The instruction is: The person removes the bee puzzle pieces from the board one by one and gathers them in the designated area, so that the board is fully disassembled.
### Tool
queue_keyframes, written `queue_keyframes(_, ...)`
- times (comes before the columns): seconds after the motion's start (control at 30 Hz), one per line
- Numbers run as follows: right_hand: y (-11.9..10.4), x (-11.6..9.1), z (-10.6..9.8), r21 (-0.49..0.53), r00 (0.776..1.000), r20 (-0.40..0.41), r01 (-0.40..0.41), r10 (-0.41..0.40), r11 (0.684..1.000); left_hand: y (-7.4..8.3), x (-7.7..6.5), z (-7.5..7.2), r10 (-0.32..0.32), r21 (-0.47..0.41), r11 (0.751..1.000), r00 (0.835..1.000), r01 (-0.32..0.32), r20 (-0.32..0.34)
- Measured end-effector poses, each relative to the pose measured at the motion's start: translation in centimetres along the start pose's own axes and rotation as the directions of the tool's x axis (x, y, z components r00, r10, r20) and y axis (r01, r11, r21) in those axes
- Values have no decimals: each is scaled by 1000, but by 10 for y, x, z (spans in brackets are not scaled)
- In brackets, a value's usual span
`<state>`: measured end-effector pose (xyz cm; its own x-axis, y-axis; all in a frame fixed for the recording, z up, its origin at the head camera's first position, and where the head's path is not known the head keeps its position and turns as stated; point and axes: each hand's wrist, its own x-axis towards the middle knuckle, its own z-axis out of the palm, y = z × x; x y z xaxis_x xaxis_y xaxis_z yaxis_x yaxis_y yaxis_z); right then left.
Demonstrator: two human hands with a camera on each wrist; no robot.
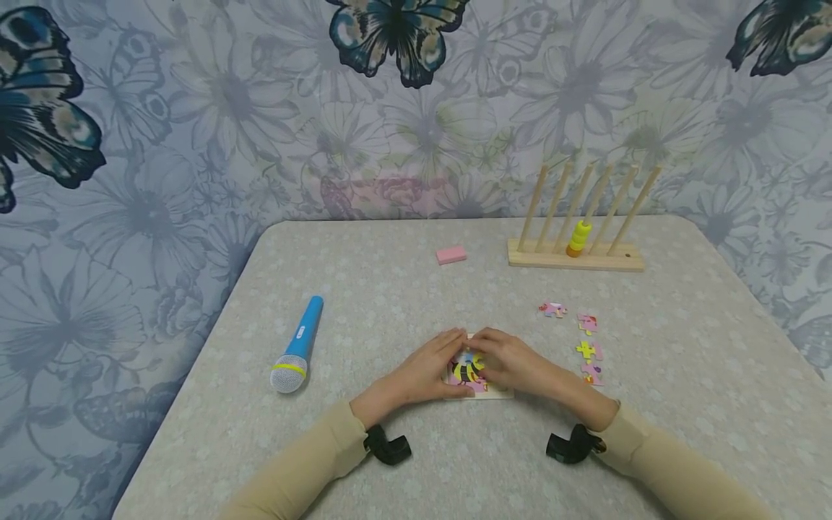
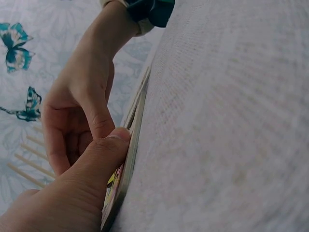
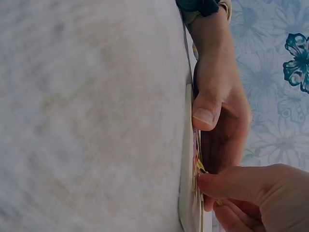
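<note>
A small jigsaw puzzle board (image 1: 499, 394) with a yellow-and-black bee picture (image 1: 465, 370) lies on the table between both hands. My left hand (image 1: 424, 370) holds its left side, the thumb at the near edge and the fingers towards the far edge. From the right, my right hand (image 1: 523, 367) reaches over the board. In the right wrist view, its thumb and finger pinch a puzzle piece (image 3: 202, 168) at the board's surface. The fingers cover part of the picture. Loose puzzle pieces (image 1: 587, 323) lie right of the right hand.
A blue toy microphone (image 1: 303, 345) lies on the left. Farther back are a pink block (image 1: 451, 255) and a wooden peg stand (image 1: 575, 263) with yellow and orange rings (image 1: 579, 237) on one peg. Butterfly-patterned wallpaper (image 1: 429, 144) rises behind the table.
</note>
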<state>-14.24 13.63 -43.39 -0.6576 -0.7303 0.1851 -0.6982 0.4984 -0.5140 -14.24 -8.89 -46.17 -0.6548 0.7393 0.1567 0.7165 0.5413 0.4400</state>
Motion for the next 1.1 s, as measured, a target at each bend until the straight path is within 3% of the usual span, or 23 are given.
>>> queue_keyframes(0.17,3,-5,-7,24,1000,-19,2,-2,1000,0,1,1,-7,3,1000,1000,7,-3)
queue_keyframes(0.27,12,-17,-21,61,998,-63,-19,23,998,1,1,2,-17,-4,1000,1000,17,-1)
queue_keyframes(0.47,48,-58,-55,55,969,-165,-178,185,982,2,1,1,-25,-1,1000,1000,25,4)
queue_keyframes(0.57,62,-73,-62,16,960,-157,-233,232,972,2,1,1,-32,-1,999,999,32,12)
queue_keyframes(0.7,68,-80,-64,-43,970,-132,-212,205,976,2,1,0,-39,7,999,999,39,20)
queue_keyframes(0.9,51,-72,-68,-105,972,-90,-226,217,968,5,1,-5,-9,11,1000,1000,9,8)
queue_keyframes(1.1,7,-41,-34,-48,992,-45,-119,117,992,3,-9,-11,-60,11,998,997,59,45)
